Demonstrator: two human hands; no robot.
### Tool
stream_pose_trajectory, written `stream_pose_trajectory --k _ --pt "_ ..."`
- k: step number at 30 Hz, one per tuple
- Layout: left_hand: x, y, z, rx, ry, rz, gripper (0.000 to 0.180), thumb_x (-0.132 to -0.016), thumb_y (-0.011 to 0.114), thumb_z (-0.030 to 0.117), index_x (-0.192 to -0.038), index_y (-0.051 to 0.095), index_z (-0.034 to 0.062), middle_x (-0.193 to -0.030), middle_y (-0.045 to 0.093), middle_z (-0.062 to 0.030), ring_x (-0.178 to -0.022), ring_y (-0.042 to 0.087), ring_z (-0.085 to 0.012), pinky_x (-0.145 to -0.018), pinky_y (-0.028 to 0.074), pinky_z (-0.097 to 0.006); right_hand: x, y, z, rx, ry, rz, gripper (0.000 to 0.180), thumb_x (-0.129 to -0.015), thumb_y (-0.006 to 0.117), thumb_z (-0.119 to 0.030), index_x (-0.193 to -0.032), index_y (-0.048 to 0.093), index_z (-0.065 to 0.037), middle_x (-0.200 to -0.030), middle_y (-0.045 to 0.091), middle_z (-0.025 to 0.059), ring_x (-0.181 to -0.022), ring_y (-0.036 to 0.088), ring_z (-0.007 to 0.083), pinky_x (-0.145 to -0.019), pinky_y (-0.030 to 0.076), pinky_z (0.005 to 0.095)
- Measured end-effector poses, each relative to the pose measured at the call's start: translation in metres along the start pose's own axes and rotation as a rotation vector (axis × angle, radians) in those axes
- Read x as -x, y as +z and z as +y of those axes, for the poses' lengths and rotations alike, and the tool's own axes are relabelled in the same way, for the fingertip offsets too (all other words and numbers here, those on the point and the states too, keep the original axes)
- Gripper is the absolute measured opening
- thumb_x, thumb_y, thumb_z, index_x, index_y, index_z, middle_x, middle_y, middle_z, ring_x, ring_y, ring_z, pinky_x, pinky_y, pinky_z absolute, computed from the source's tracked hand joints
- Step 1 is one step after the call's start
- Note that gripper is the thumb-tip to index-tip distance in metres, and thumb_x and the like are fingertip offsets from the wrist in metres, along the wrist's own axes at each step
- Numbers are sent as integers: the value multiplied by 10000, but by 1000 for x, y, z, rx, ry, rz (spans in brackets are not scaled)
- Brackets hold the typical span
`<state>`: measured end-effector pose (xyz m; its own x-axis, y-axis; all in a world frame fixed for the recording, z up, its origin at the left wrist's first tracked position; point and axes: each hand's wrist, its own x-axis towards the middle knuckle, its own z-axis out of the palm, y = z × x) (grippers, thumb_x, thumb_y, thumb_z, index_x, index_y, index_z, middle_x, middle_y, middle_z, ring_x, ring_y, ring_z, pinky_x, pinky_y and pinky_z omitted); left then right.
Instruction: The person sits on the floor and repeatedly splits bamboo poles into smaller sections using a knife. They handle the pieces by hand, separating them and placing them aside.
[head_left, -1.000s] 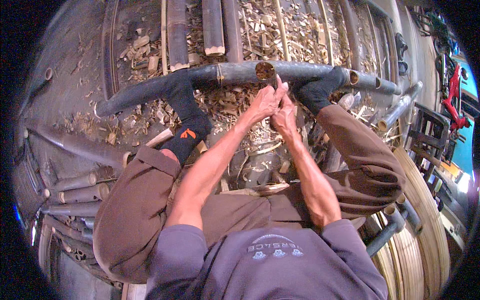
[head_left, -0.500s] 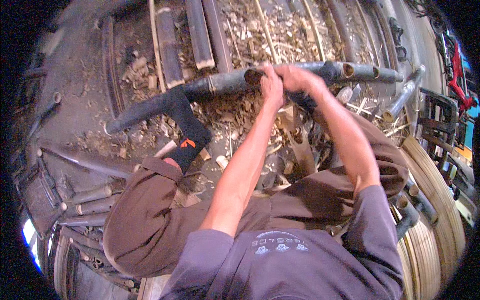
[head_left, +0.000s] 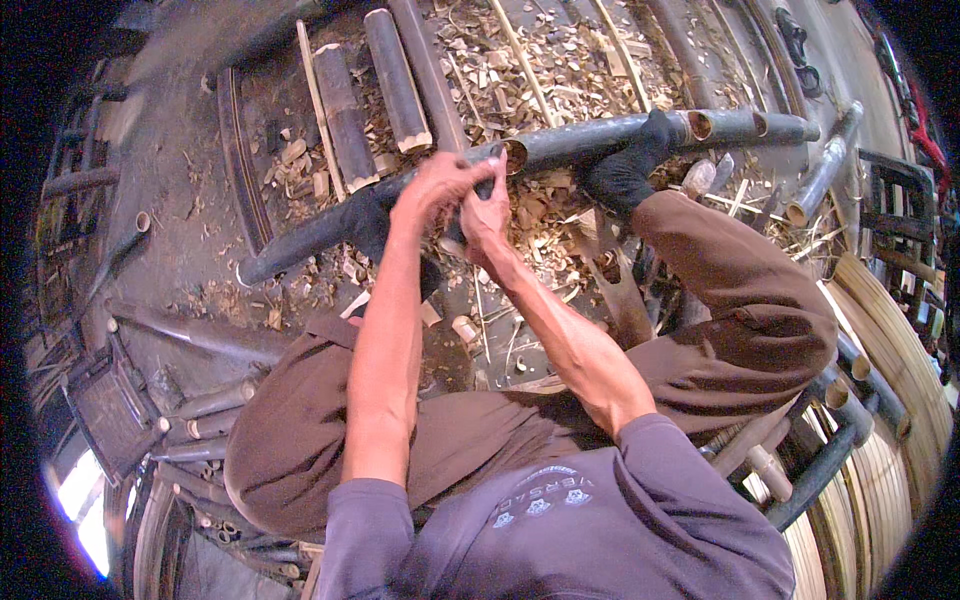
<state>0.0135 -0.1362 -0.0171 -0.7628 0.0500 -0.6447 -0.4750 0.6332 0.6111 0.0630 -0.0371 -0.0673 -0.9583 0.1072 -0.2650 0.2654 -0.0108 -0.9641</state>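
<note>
A long dark bamboo pole (head_left: 590, 138) lies crosswise in front of me, with round openings cut in its upper side. My left hand (head_left: 432, 190), slightly blurred, curls over the pole just left of one opening (head_left: 514, 157). Against it, my right hand (head_left: 487, 215) is closed with its thumb up beside that opening. Something small and dark shows between the two hands; its kind is hidden by the fingers. My black-socked left foot (head_left: 368, 220) and right foot (head_left: 625, 170) rest against the pole on either side.
Wood chips (head_left: 490, 75) litter the ground beyond the pole. Two short dark bamboo pieces (head_left: 396, 80) and thin strips lie there. Another bamboo tube (head_left: 826, 165) lies at right. Long pale slats (head_left: 890, 340) curve along my right side, and bamboo lengths (head_left: 205, 405) are piled at left.
Both hands have moved left along the pole, from the right side of the opening to its left side. The view has shifted slightly. The pole still lies between my feet.
</note>
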Motion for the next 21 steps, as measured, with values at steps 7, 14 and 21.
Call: stream_pose_trajectory --k 7,14,21 --pt "-37 -46 -56 155 123 822 567 -811 650 399 -1052 545 -104 -916 639 -228 -846 638 -355 -762 501 -403 -17 32 -32 -286 382 134 892 -827 602 -146 -1519 45 -220 -1197 574 172 -763 593 253 -741 519 372" --pt "-68 -25 -86 243 54 884 672 -707 746 367 -1053 479 -144 -1017 599 -316 -957 605 -425 -827 473 -451 30 -60 -40 417 -237 -142 785 -774 562 -86 -1487 233 -115 -1327 516 171 -1175 530 233 -938 447 329" --pt "-38 -58 -49 1261 63 243 458 -784 735 278 -1084 597 -40 -994 652 -149 -846 652 -232 -705 532 -411 96 -111 -6 905 -46 -568 738 -787 611 -271 -1456 300 -244 -1040 626 256 -901 624 420 -775 501 481"
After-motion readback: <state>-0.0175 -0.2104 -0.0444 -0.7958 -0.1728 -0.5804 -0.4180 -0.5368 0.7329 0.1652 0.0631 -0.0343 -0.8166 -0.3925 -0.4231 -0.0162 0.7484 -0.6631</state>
